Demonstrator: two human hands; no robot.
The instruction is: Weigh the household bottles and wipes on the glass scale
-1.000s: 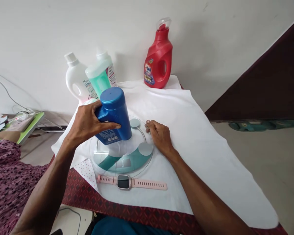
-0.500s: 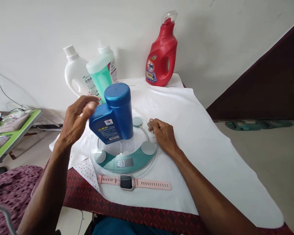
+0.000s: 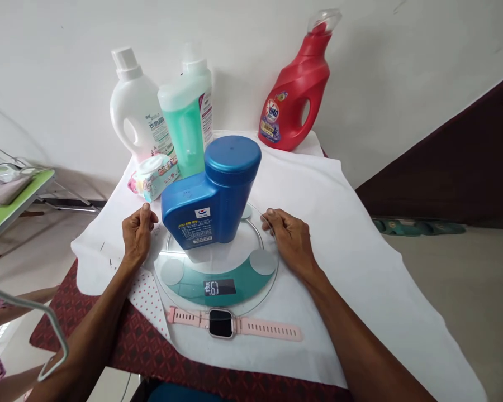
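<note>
Drawn back from the blue bottle (image 3: 209, 201), the left hand (image 3: 137, 233) now rests just outside the left rim of the glass scale (image 3: 249, 285), its fingers curled in together around nothing; the bottle stands on the scale, toward its far left, with a margin of glass in front; the right hand (image 3: 291, 237) has its fingertips at the right rim, though I cannot tell whether they grip it; broad white cloth (image 3: 352, 262) runs rightward from there; the pink watch (image 3: 221, 324) lies close against the front rim.
</note>
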